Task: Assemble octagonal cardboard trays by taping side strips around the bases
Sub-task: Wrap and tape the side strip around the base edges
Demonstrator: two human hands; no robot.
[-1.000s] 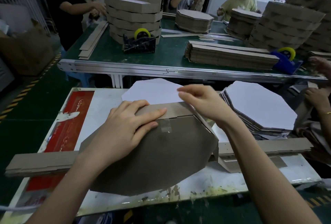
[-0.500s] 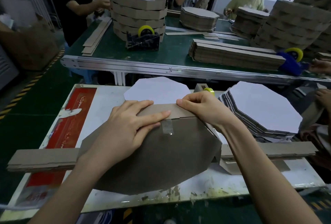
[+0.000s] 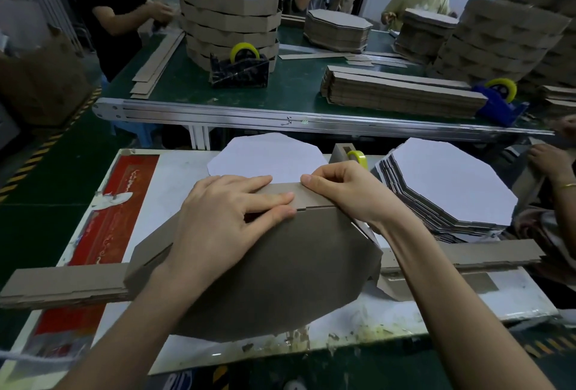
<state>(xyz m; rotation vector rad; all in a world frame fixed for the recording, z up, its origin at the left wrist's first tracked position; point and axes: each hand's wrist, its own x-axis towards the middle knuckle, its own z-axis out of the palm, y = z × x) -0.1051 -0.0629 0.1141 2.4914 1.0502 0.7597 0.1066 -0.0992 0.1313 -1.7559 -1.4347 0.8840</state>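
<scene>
Grip: left hand [image 3: 224, 221] flat, fingers straight, pressing side strip [image 3: 308, 197] onto base [image 3: 280, 280]; right hand [image 3: 346, 193] pinches the strip's top edge. Card judged light, stiff: hold by edges.

The base [image 3: 265, 280] under my left hand [image 3: 224, 221] is matt brown cardboard, plain and unprinted, with a faintly fibrous look. The strip [image 3: 311, 197] that my right hand [image 3: 349, 193] pinches is the same dull brown board. Behind it lies a sheet [image 3: 268, 155] with a smooth white paper face; the stack [image 3: 448, 183] to the right shows the same white top and dark layered edges. The table [image 3: 436, 305] is painted white, glossy in places, scuffed and chipped along its near edge, with a shiny red panel [image 3: 115, 202] on the left. The tape roll [image 3: 358, 157] looks like glossy yellow plastic. The far bench [image 3: 296, 84] has a matt green top and a brushed metal rail [image 3: 280, 118].
</scene>
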